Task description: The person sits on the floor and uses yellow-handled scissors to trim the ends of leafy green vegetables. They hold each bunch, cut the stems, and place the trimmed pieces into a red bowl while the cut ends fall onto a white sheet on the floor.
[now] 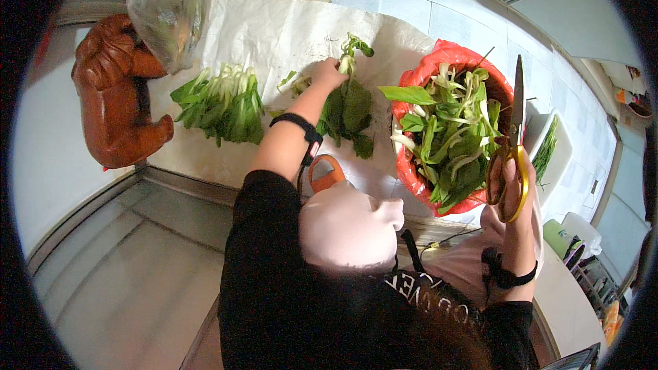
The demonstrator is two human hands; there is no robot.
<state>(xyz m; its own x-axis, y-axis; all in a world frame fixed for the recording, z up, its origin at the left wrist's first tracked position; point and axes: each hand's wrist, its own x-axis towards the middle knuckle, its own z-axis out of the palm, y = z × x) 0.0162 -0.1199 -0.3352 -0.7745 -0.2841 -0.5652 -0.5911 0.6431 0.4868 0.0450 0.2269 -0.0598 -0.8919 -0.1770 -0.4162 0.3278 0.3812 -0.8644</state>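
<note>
My left hand [329,76] is at a leafy green vegetable with a pale stem [347,64], above a small pile of dark leaves [354,105] on a whitish sheet [267,25]. Its fingers are partly hidden, so the grip is unclear. In my right hand [514,177] is a pair of scissors with gold handles [523,185], blades pointing up and away from me. Beside it stands a container lined with a red plastic bag [406,79], filled with leaves and stems [457,133]. A row of leafy greens [221,105], pale stems away from me, lies left of my left hand.
A carved brown wooden figure [113,97] stands at the left, with a clear plastic bag of greens [172,15] beside it. Right of the red-lined container is a white tub [558,149] with thin green stalks [546,154]. An orange slipper [326,177] shows near my knee.
</note>
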